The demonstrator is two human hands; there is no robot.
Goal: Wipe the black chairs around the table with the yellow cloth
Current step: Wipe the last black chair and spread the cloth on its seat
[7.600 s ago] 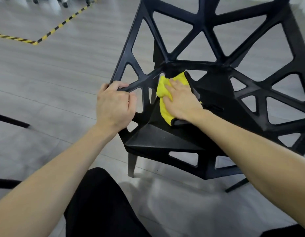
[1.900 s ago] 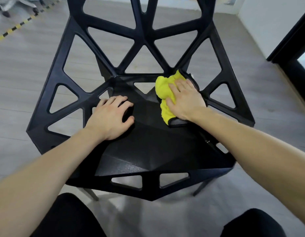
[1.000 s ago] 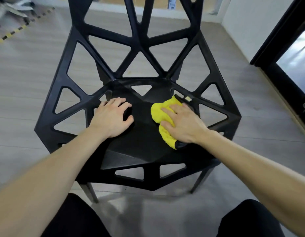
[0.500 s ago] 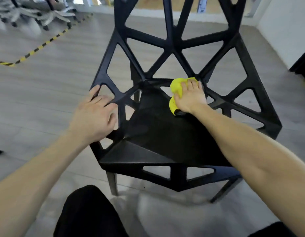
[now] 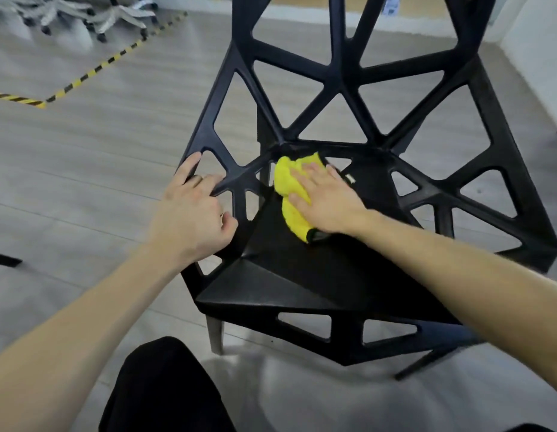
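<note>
A black chair (image 5: 302,288) with a lattice of triangular openings stands in front of me, its backrest rising to the top of the view. The yellow cloth (image 5: 289,185) lies crumpled at the back left of the seat. My right hand (image 5: 325,199) lies flat on the cloth with straight fingers and presses it onto the seat. My left hand (image 5: 194,213) grips the chair's left side frame, fingers curled over a strut and thumb tucked below.
Grey plank floor surrounds the chair. Yellow-black hazard tape (image 5: 93,71) runs across the floor at the upper left, with wheeled office chair bases (image 5: 93,14) behind it. A dark bar (image 5: 4,260) pokes in at the left edge. My dark-clothed knee (image 5: 164,388) is at the bottom.
My right hand has slid the cloth left, toward the back left corner of the seat. My left hand, earlier moved from the seat to the left frame, has closed round the strut.
</note>
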